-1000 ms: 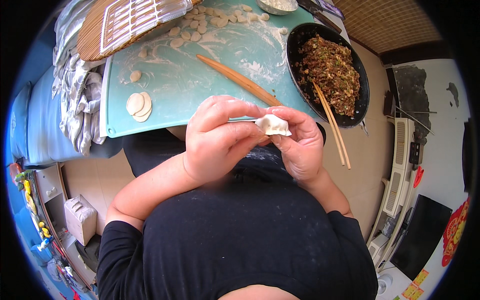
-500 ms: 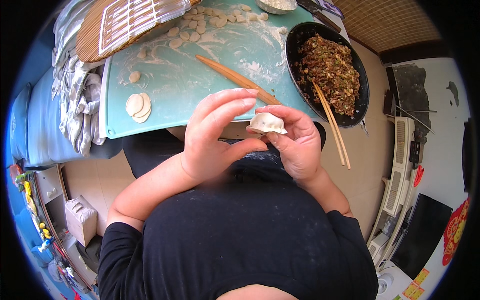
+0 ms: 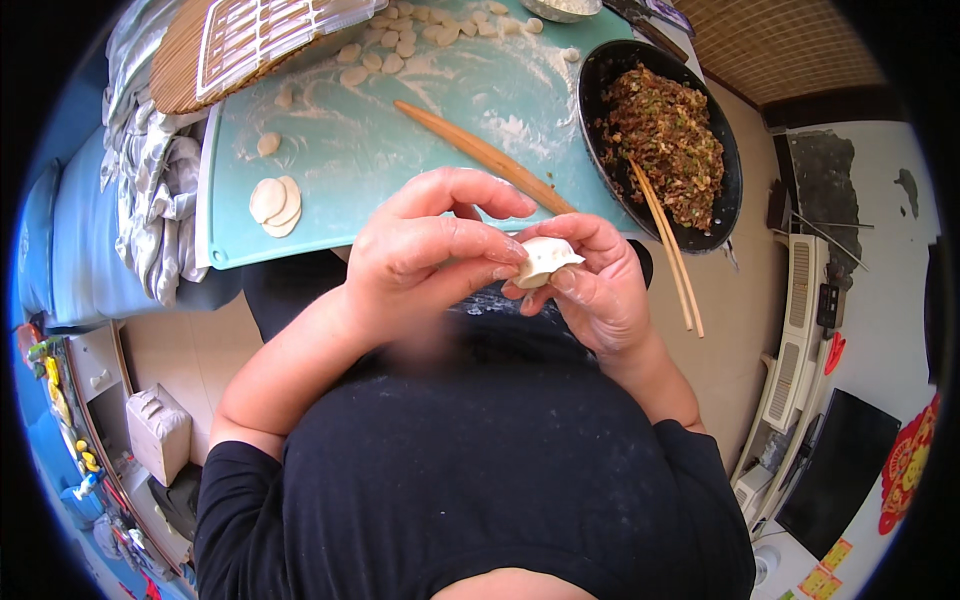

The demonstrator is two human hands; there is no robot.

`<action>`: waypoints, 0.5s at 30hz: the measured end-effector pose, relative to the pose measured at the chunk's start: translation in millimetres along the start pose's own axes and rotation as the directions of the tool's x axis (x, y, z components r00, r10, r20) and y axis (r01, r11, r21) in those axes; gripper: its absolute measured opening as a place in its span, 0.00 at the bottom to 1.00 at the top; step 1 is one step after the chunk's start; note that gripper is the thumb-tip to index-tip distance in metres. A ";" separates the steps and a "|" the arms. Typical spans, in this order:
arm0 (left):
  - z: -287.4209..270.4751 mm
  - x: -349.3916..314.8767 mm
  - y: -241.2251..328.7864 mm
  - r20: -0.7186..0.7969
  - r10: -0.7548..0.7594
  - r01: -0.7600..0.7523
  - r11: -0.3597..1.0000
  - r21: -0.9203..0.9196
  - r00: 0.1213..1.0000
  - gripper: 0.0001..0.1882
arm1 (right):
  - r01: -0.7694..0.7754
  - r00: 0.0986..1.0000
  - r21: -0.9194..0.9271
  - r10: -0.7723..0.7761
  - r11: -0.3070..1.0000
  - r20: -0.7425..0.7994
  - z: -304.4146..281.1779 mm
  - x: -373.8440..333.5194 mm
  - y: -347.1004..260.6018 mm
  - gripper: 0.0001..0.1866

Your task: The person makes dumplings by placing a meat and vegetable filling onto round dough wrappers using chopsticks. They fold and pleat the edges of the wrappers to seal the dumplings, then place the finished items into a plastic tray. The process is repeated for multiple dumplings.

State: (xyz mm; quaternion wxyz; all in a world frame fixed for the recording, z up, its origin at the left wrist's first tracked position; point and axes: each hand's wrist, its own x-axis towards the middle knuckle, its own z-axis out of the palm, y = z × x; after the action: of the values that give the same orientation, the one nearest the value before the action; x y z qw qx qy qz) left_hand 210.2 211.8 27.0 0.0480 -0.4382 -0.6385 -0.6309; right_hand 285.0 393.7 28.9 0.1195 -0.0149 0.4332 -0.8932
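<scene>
A white dumpling (image 3: 546, 260) with a pinched edge is held over my lap, just off the table's near side. My right hand (image 3: 605, 285) grips it between thumb and fingers. At its left end, my left hand (image 3: 430, 250) pinches the dough with thumb and forefinger, the other fingers curled above. Behind the hands a wooden rolling pin (image 3: 480, 152) lies slantwise on the floury green mat (image 3: 330, 170). To the left rest several round wrappers (image 3: 275, 203), overlapping, with one small dough piece (image 3: 268, 144) above them.
A black pan (image 3: 590, 110) of minced filling (image 3: 668, 140) stands at the right, chopsticks (image 3: 665, 240) jutting over its near rim. Several dough pieces (image 3: 400, 40) lie at the back beside a flour bowl (image 3: 562, 8). A clear tray (image 3: 270, 40) rests on a woven mat (image 3: 175, 75) at far left.
My left hand has come in from open, thumb and fingers closing on the dumpling's left end. The dumpling has tilted and dropped slightly in my right hand.
</scene>
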 end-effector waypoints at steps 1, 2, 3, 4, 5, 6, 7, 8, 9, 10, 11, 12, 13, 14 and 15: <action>-3.8 0.8 0.9 0.049 -0.005 0.005 1.000 -0.002 0.999 0.08 | -0.004 1.000 -0.002 0.004 1.000 0.009 -0.2 -0.3 -0.2 0.16; -6.7 2.1 1.8 0.098 -0.010 0.010 1.000 -0.003 0.995 0.08 | -0.009 1.000 -0.003 0.009 1.000 0.018 -0.3 -0.6 -0.6 0.16; -8.1 3.2 2.1 0.121 -0.003 0.000 1.000 0.020 0.993 0.08 | -0.022 0.999 -0.015 0.022 1.000 0.023 0.2 -0.7 -1.4 0.17; -9.4 4.4 2.4 0.144 0.004 -0.010 0.999 0.042 0.990 0.08 | -0.036 0.999 -0.026 0.036 0.999 0.027 1.1 -0.4 -2.9 0.17; -10.7 5.6 2.8 0.167 0.010 -0.021 0.998 0.065 0.986 0.08 | -0.049 0.998 -0.038 0.050 0.998 0.032 1.3 -0.5 -3.5 0.17; -12.8 8.1 3.7 0.189 0.040 -0.060 0.993 0.101 0.981 0.08 | -0.052 0.998 -0.038 0.053 0.998 0.034 0.6 -0.7 -3.5 0.17; -15.0 10.8 4.9 0.212 0.070 -0.100 0.986 0.135 0.975 0.08 | -0.054 0.998 -0.039 0.056 0.998 0.037 -0.2 -1.0 -3.3 0.17; -15.8 11.8 5.3 0.236 0.098 -0.141 0.976 0.169 0.967 0.09 | -0.057 0.998 -0.040 0.058 0.998 0.039 -0.6 -1.4 -3.1 0.17; -15.5 11.6 5.1 0.237 0.131 -0.179 0.965 0.193 0.963 0.09 | -0.061 0.997 -0.046 0.062 0.997 0.038 -0.4 -1.5 -3.2 0.17; -14.8 11.5 4.8 0.238 0.163 -0.216 0.952 0.217 0.957 0.09 | -0.065 0.997 -0.052 0.067 0.997 0.036 0.1 -1.6 -3.6 0.17; -13.8 11.4 4.4 0.240 0.195 -0.253 0.937 0.241 0.951 0.10 | -0.069 0.997 -0.057 0.071 0.996 0.034 0.3 -1.8 -3.7 0.17; -12.2 10.4 2.9 0.232 0.227 -0.285 0.923 0.259 0.946 0.10 | -0.078 0.996 -0.053 0.080 0.996 0.028 0.4 -1.9 -3.7 0.17; -9.8 8.7 0.1 0.224 0.259 -0.316 0.908 0.276 0.940 0.10 | -0.088 0.996 -0.049 0.089 0.995 0.021 0.5 -2.1 -3.7 0.17; -8.3 7.8 -1.1 0.216 0.290 -0.346 0.891 0.294 0.932 0.11 | -0.098 0.995 -0.044 0.098 0.994 0.015 0.7 -2.3 -3.8 0.17; -7.6 8.1 -0.7 0.198 0.294 -0.342 0.896 0.282 0.935 0.11 | -0.096 0.995 -0.035 0.097 0.995 0.018 0.7 -2.2 -3.7 0.17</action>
State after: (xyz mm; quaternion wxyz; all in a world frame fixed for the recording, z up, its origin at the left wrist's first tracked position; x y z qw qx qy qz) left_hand 201.0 209.5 33.0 0.1710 -0.5700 -0.6513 -0.4708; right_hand 286.5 395.9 32.4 0.1663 -0.0046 0.4472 -0.8788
